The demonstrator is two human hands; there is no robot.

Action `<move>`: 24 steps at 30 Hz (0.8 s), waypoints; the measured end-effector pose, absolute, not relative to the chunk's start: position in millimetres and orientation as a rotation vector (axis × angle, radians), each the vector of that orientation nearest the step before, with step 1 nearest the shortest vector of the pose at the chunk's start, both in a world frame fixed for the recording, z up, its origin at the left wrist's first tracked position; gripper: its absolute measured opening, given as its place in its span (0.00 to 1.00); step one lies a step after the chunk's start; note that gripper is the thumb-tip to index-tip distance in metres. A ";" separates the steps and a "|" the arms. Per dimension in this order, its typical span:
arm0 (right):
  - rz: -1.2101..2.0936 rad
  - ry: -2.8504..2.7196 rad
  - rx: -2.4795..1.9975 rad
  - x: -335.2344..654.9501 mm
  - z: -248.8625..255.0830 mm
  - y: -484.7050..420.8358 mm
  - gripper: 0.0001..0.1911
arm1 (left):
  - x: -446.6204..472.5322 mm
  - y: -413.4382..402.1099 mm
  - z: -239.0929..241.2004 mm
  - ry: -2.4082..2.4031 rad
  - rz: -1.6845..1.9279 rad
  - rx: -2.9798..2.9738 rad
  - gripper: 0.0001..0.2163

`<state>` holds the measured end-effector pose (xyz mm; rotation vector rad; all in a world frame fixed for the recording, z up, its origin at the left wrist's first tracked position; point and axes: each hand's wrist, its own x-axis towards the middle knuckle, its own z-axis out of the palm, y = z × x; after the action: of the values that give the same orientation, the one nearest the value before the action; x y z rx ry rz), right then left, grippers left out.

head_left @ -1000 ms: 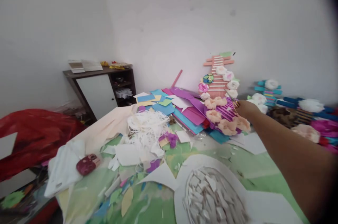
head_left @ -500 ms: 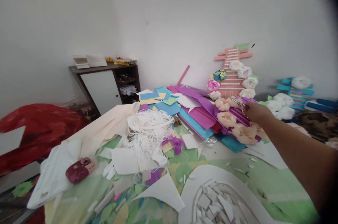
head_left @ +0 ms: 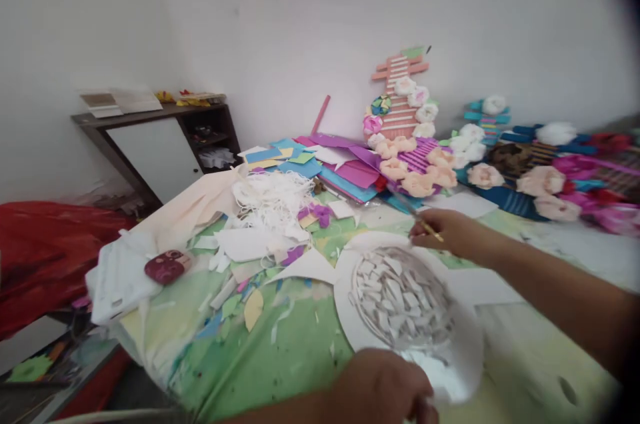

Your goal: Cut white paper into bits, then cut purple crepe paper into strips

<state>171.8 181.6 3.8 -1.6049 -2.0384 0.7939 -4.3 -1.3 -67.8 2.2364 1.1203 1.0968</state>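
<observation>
The green table (head_left: 280, 364) bore your white paper sheet (head_left: 344, 291), piled with cut scraps (head_left: 395, 297). Your left hand (head_left: 385, 387) curled at its near edge, its grip too blurred to tell. Your right hand (head_left: 447, 235), over the sheet's far edge, grasped the scissors (head_left: 415, 214).
</observation>
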 end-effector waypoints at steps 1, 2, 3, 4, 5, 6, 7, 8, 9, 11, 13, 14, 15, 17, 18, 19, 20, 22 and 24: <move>0.801 -2.096 -1.603 166.6 -1.4 168.8 0.09 | -3.3 -1.6 -63.7 1.151 1.124 2.217 0.08; 0.785 -2.137 -1.610 161.5 -4.8 160.4 0.08 | -2.6 -1.8 -58.5 1.175 1.147 2.196 0.07; 0.756 -2.176 -1.619 156.8 -6.8 156.2 0.07 | -2.4 -2.1 -52.9 1.183 1.174 2.170 0.06; 0.707 -2.210 -1.632 152.9 -7.6 155.2 0.07 | -2.4 -2.5 -47.5 1.165 1.196 2.153 0.06; 0.652 -2.242 -1.653 149.7 -7.6 156.7 0.06 | -2.7 -3.1 -42.9 1.155 1.211 2.137 0.05; 0.592 -2.268 -1.683 147.4 -7.5 159.6 0.06 | -2.9 -3.9 -39.5 1.139 1.221 2.132 0.04; 0.539 -2.294 -1.713 145.9 -7.5 163.2 0.05 | -3.2 -4.8 -37.4 1.129 1.227 2.138 0.04; 0.498 -2.317 -1.743 145.1 -7.8 166.7 0.05 | -3.2 -5.7 -36.5 1.126 1.230 2.157 0.04; 0.470 -2.339 -1.769 145.0 -8.6 169.8 0.06 | -3.2 -6.3 -36.6 1.119 1.230 2.186 0.03; 0.446 -2.373 -1.809 146.6 -11.0 173.6 0.09 | -3.2 -6.6 -38.4 1.104 1.229 2.249 0.03; 0.446 -2.386 -1.830 149.5 -13.6 174.2 0.12 | -3.4 -5.4 -40.1 1.088 1.226 2.276 0.02; 0.450 -2.384 -1.835 151.2 -14.7 173.4 0.12 | -3.7 -4.4 -40.5 1.078 1.224 2.271 0.02; 0.457 -2.378 -1.836 152.8 -15.6 172.0 0.12 | -4.1 -3.3 -40.5 1.069 1.224 2.255 0.02; 0.481 -2.358 -1.828 155.8 -17.1 167.6 0.11 | -5.1 -1.2 -40.1 1.049 1.218 2.196 0.03; 0.495 -2.342 -1.821 157.1 -17.6 165.0 0.10 | -5.6 -0.1 -39.9 1.044 1.218 2.151 0.03; 0.508 -2.323 -1.815 158.3 -17.9 162.4 0.10 | -6.2 0.8 -39.9 1.044 1.221 2.100 0.04; 0.516 -2.299 -1.811 159.5 -17.8 160.0 0.09 | -6.7 1.9 -40.2 1.047 1.225 2.047 0.05; 0.508 -2.237 -1.813 162.5 -16.0 156.0 0.10 | -7.4 4.4 -41.8 1.054 1.240 1.952 0.07; 0.470 -2.166 -1.827 166.4 -10.9 152.7 0.11 | -7.3 8.4 -44.6 1.062 1.267 1.861 0.08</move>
<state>166.4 152.7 -10.9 -1.8267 -2.1656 0.4705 -7.3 8.4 -44.6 1.8612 1.0618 1.2673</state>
